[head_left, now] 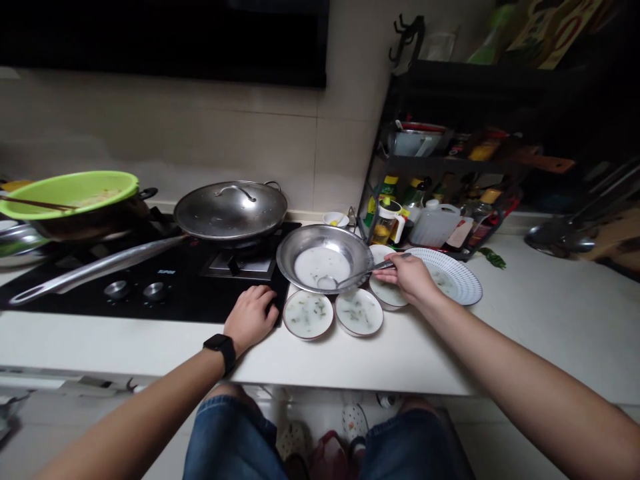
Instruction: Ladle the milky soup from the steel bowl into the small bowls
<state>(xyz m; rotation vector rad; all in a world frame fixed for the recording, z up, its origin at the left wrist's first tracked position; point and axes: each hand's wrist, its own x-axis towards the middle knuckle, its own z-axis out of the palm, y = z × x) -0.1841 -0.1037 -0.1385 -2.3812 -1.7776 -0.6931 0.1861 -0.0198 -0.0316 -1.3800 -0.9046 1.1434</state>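
Observation:
My right hand (411,277) is closed around the handle of a metal ladle (357,274). The ladle's bowl dips into milky white soup in a wide stainless steel basin (287,260). In front of the basin stand two small bowls, a left bowl (309,315) and a right bowl (359,312), both holding pale soup with green bits. Partly hidden behind my right hand are another soup bowl (387,293) and a patterned plate (467,280) with similar soup. My left hand (253,316) lies on the stove's front right corner, fingers stretched out and holding nothing.
A lidded wok (230,210) sits on the black stove (180,293), its long handle pointing left. Farther left, a green basin (100,193) with chopsticks rests on a pot. A black rack (450,163) with several bottles stands behind the plate. Ladles (550,238) lie at right.

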